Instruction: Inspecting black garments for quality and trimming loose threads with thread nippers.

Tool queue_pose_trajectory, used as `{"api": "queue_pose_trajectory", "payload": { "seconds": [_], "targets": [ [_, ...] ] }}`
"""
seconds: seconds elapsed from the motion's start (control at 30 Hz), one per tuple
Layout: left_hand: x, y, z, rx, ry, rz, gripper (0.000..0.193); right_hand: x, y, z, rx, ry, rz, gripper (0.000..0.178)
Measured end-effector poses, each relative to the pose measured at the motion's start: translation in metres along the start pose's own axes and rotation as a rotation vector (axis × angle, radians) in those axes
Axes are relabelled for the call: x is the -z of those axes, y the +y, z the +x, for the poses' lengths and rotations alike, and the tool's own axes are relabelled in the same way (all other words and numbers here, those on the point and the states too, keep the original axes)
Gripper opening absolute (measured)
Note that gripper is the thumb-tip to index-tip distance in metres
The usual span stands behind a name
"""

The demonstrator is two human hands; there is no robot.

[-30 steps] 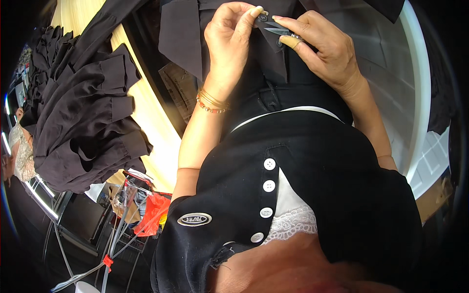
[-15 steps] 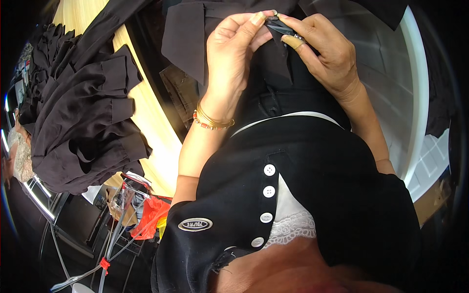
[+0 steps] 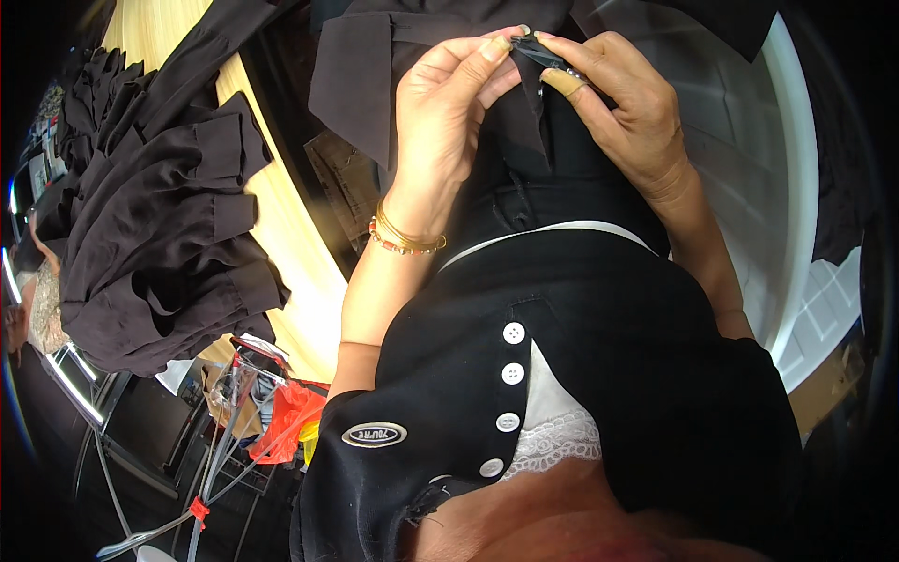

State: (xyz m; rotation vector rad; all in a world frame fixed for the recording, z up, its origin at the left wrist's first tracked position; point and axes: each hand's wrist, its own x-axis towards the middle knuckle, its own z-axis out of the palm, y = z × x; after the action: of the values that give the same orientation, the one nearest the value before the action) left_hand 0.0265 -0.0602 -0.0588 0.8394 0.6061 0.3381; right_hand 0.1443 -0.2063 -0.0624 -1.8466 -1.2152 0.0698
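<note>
Near the top of the view, my left hand (image 3: pixel 448 98) pinches the edge of a dark garment (image 3: pixel 351 89) between thumb and fingertips. Close beside it, my right hand (image 3: pixel 626 108) is closed around a small dark, pointed tool that looks like thread snips (image 3: pixel 539 52). The tool's tip reaches the cloth at my left fingertips. A tan finger cover (image 3: pixel 565 82) wraps my right thumb. From between my hands a pointed flap of the dark cloth hangs over my lap. My fingers partly hide the tool and the pinched edge.
Dark garments (image 3: pixel 169 225) lie piled on a pale wooden table (image 3: pixel 295 272) at left. A large white tub (image 3: pixel 796 187) curves round my right side. At lower left, a metal rack (image 3: pixel 217 450) stands by a red plastic bag (image 3: pixel 292 421). Another person's arm (image 3: pixel 42 309) shows at the far left.
The dark tool has turned slightly, and its tip lies closer to my left fingertips. The hanging cloth flap has shifted a little to the left. Both hands keep their hold.
</note>
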Motion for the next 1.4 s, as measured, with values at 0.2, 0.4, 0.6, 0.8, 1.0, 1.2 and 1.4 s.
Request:
{"api": "queue_pose_trajectory", "payload": {
  "seconds": [0.2, 0.4, 0.6, 0.8, 1.0, 1.2, 1.4],
  "targets": [
    [-0.002, -0.006, -0.004, -0.176, -0.011, 0.162, 0.012, 0.0, 0.001, 0.0, 0.027, -0.007, 0.043, 0.033],
    [-0.004, -0.009, -0.007, -0.242, -0.073, 0.181, 0.009, 0.002, -0.001, -0.001, -0.022, -0.01, 0.065, 0.029],
    [-0.005, -0.01, -0.007, -0.325, -0.113, 0.241, 0.008, 0.007, -0.004, 0.001, -0.069, -0.019, 0.131, 0.028],
    [-0.009, -0.011, -0.005, -0.387, -0.108, 0.2, 0.022, 0.009, -0.006, 0.001, -0.049, 0.006, 0.101, 0.03],
    [-0.011, -0.01, -0.005, -0.389, -0.085, 0.224, 0.027, 0.011, -0.005, 0.001, -0.024, 0.007, 0.033, 0.034],
    [-0.013, -0.008, -0.005, -0.388, -0.063, 0.238, 0.027, 0.01, -0.007, 0.002, 0.02, 0.022, -0.082, 0.035],
    [-0.012, -0.008, -0.006, -0.422, -0.06, 0.296, 0.025, 0.012, -0.011, 0.003, 0.012, 0.001, -0.148, 0.035]
  ]
}}
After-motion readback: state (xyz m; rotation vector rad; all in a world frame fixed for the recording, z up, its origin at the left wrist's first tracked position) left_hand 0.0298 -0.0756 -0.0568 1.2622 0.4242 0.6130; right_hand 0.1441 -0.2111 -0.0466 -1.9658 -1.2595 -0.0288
